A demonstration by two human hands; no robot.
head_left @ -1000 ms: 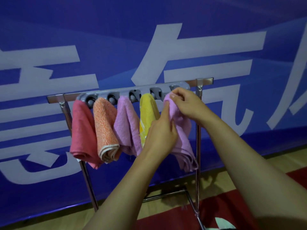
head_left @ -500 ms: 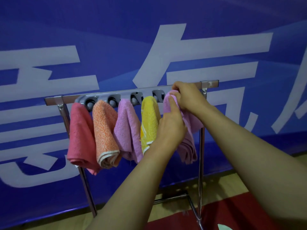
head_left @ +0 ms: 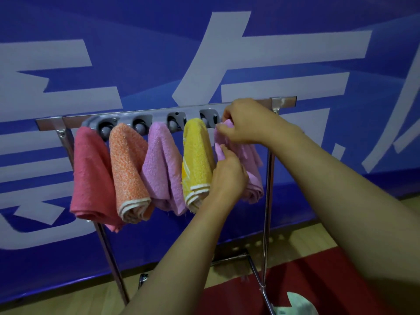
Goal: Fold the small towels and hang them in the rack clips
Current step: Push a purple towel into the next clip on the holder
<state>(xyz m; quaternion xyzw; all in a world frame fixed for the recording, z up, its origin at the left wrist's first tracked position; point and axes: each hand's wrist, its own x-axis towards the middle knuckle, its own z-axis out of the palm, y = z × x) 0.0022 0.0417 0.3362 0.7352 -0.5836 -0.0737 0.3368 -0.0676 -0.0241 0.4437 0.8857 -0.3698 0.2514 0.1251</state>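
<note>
White lettering crosses the blue banner (head_left: 136, 53); we cannot read it. At the rack (head_left: 281, 103) bar's right end, our right hand (head_left: 246, 122) pinches the fluffy pink towel (head_left: 254, 176) top; our left hand (head_left: 228, 176) grips its middle.

Blue banner wall (head_left: 136, 30) with large pale-grey characters (head_left: 272, 46) fills the background. Light wooden plank floor (head_left: 284, 242) runs along its base; dark red floor mat (head_left: 306, 280) lies over it at lower right. Lighting dim, even.
</note>
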